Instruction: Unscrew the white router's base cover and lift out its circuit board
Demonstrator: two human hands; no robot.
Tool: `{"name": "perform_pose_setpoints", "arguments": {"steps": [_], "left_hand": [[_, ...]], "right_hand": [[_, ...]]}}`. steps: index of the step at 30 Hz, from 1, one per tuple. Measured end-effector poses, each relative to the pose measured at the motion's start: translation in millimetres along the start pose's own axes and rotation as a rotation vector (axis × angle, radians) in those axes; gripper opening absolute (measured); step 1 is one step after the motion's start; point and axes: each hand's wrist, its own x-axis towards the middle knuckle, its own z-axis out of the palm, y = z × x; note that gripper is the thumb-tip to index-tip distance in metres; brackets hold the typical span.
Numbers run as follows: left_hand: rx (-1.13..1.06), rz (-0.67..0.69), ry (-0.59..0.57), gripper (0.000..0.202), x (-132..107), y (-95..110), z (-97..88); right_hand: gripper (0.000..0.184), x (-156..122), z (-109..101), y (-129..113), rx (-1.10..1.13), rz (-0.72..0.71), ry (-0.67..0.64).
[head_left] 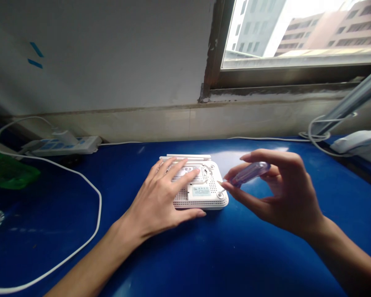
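A white Wi-Fi router (204, 199) lies upside down on the blue tabletop (62, 214), with its vented underside and a small label (200, 190) facing up. My left hand (157, 198) rests flat on top of it, fingers spread, covering the far left part. My right hand (281, 192) pinches a small screwdriver with a translucent purple handle (250, 173) between thumb and fingers. Its thin metal tip points down at the router's right side, very close to the casing. I cannot tell whether the tip touches.
Folded white antennas (185, 156) lie along the router's far edge. A power strip (62, 146) sits back left, with a white cable (99, 206) looping across the table. A green bag (9, 173) lies far left, a white object (358, 142) far right, below a window.
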Motion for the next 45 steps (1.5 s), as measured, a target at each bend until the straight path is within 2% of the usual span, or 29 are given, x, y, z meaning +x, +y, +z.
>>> {"name": "perform_pose_setpoints", "arguments": {"steps": [3, 6, 12, 17, 22, 28, 32, 40, 43, 45], "left_hand": [[0.008, -0.081, -0.040, 0.105, -1.0, -12.7, -5.4], [-0.057, -0.081, -0.100, 0.111, -1.7, -22.0, -8.5], [-0.125, -0.034, -0.003, 0.115, -4.2, -23.7, -4.3], [-0.052, 0.050, 0.125, 0.104, -7.5, -29.2, -3.1], [-0.001, 0.100, 0.212, 0.093, -7.5, -33.3, -4.6], [-0.023, 0.105, 0.217, 0.100, -9.5, -33.1, -4.7], [-0.041, 0.089, 0.216, 0.101, -10.4, -32.9, -4.0], [-0.106, 0.026, 0.184, 0.112, -8.3, -33.2, -0.5], [-0.160, -0.001, 0.152, 0.112, -5.7, -33.1, -0.2], [-0.183, -0.014, 0.137, 0.110, -4.2, -33.0, -0.7]], "right_hand": [[0.064, 1.3, 0.5, -0.7, -0.013, 0.028, 0.048], [0.068, 3.1, 0.5, -0.1, 0.009, 0.053, 0.117], [0.069, 4.6, -0.8, 3.9, 0.095, 0.072, 0.208], [0.074, 2.7, 0.8, 3.4, 0.096, 0.053, 0.209], [0.068, 2.9, 4.4, -1.2, 0.124, 0.008, 0.129], [0.034, 4.7, 4.6, -8.1, 0.061, 0.081, 0.025], [0.019, 4.4, 6.0, -7.0, -0.005, 0.105, -0.116], [0.023, 4.3, 9.8, 5.0, -0.133, 0.029, -0.245], [0.027, 15.9, 3.2, 3.5, -0.240, -0.079, -0.264], [0.018, 28.6, -1.2, -1.7, -0.367, -0.157, -0.314]]}}
